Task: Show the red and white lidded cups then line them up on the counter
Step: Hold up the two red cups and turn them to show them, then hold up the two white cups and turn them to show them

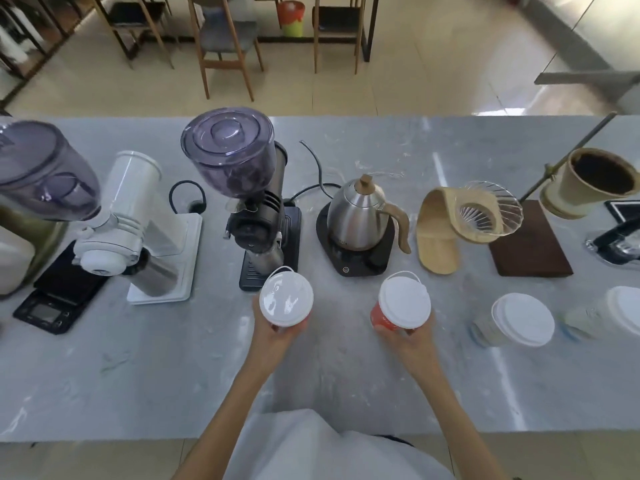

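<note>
My left hand [277, 336] grips a cup with a white lid [286, 296], held above the grey counter [138, 368] in front of the black grinder; almost only the lid shows. My right hand [410, 337] grips a red cup with a white lid [403, 304], its red side visible at the left. Both cups are raised and face the camera lid-up. To the right, two more white-lidded pale cups stand on the counter, one [519, 320] near my right hand and another [620, 311] at the frame's edge.
Along the counter's back stand a white grinder [131, 216] on a scale, a black grinder [249, 202], a steel kettle [360, 216] on its black base, a glass dripper [485, 216] on a wooden stand, and a brown board [530, 247]. Chairs stand beyond.
</note>
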`<state>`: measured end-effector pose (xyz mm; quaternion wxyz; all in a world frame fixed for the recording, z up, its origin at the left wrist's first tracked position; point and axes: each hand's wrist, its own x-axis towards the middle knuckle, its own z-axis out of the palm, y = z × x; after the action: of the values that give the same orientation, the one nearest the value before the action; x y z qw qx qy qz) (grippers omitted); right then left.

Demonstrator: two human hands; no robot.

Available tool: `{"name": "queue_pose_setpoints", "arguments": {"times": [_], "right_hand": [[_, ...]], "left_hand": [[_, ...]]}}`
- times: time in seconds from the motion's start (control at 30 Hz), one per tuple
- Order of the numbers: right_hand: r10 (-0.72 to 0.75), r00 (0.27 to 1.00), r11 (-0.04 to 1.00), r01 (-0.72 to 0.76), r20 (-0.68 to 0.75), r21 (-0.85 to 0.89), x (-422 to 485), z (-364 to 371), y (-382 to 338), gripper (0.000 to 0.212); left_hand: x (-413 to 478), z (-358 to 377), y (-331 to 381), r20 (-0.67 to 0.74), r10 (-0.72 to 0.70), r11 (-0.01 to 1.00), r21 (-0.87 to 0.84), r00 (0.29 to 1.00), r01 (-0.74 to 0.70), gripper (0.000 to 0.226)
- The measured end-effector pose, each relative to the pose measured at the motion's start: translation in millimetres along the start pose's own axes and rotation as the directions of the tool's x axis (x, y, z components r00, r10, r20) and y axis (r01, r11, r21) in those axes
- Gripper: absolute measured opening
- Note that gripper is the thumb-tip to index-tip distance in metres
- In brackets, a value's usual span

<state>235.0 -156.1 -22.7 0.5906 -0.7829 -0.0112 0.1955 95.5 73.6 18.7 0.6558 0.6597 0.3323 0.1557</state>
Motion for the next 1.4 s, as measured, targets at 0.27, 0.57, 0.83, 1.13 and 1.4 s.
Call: {"name": "queue_pose_setpoints", "arguments": {"times": [0.27, 0.57, 0.83, 1.13, 1.4], "right_hand": [[-0.011, 0.998, 0.994, 0.017, 0.056, -0.105, 0, 4, 5, 0.082], [0.048, 0.995, 0.990, -0.036, 0.085, -0.133, -8, 8, -1, 0.091], [-0.027, 0.966, 0.820, 0.168, 0.256, -0.548, -84, -42, 48, 0.045], [-0.021, 0.896, 0.821, 0.269, 0.444, -0.504, -75, -95, 50, 0.032], [0.085, 0.959, 0.847, 0.073, 0.270, -0.526, -35, -252, 51, 0.026]], "left_hand": [[2, -11, -32, 0.065, 0.064, 0.994, 0.089, 0.996, -0.069, 0.083], [-10, -10, -45, -0.003, -0.063, 0.998, 0.003, 0.998, 0.063, 0.092], [-57, 0, -62, -0.033, -0.211, 0.940, 0.266, 0.977, 0.212, 0.070], [-89, 70, -35, 0.116, -0.511, 0.301, 0.952, 0.852, 0.051, 0.061], [-99, 235, 9, 0.455, -0.308, 0.805, 0.593, 0.836, -0.026, 0.076]]}}
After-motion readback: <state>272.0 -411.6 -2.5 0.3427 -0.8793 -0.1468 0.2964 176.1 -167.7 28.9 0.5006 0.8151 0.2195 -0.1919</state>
